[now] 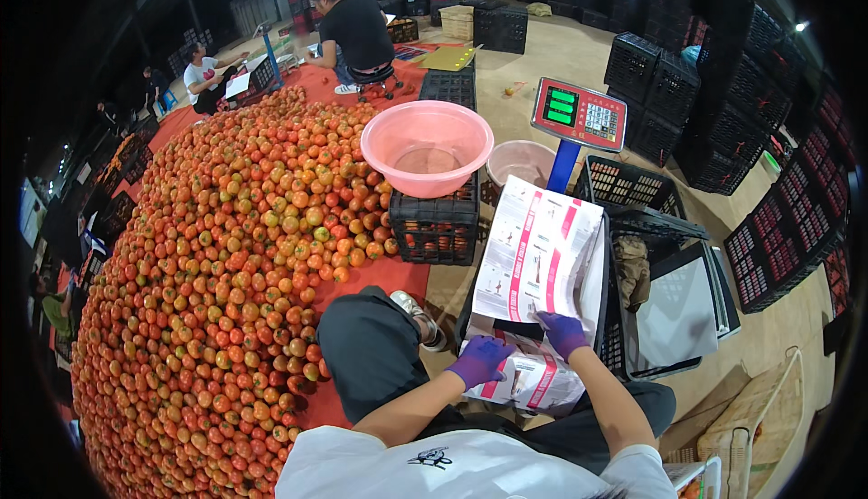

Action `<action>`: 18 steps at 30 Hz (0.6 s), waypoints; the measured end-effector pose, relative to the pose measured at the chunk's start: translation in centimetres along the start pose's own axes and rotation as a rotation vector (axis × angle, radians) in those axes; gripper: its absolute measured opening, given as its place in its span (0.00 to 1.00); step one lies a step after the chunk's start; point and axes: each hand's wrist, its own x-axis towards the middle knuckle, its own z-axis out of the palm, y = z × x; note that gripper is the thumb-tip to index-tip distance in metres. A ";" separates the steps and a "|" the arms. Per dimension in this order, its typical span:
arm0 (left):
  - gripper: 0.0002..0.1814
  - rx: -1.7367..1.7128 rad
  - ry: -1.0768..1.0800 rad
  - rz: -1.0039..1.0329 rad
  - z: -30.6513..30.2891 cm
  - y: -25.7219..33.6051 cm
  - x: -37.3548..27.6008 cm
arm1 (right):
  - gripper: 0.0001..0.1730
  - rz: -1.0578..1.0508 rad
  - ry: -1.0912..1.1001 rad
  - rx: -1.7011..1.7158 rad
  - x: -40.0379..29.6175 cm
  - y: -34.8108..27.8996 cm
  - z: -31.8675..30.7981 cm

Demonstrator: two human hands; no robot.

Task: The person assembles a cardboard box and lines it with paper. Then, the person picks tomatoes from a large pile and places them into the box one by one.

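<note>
My left hand [481,362], in a purple glove, grips the near part of the printed paper lining [525,385], its fingers over the edge. My right hand [564,335], gloved the same way, holds the lower edge of the far printed sheet [532,248], which is white with pink bands and bears writing. This sheet curves upward over a black plastic crate [466,312] in front of me. A dark gap shows between the two paper parts. Whether they are one piece I cannot tell. A scale with a red display head [578,114] on a blue post stands behind the crate.
Left spreads a large heap of tomatoes [224,282] on red sheeting. A pink basin [427,140] rests on a black crate [434,228] of tomatoes. To the right are a crate with grey-white sheets [678,312] and stacked crates [786,228]. Other people [356,31] sit farther back.
</note>
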 end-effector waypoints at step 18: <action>0.36 -0.001 0.171 0.038 0.8 0.2 0.8 | 0.17 -0.207 -0.550 0.226 5.2 10.2 15.9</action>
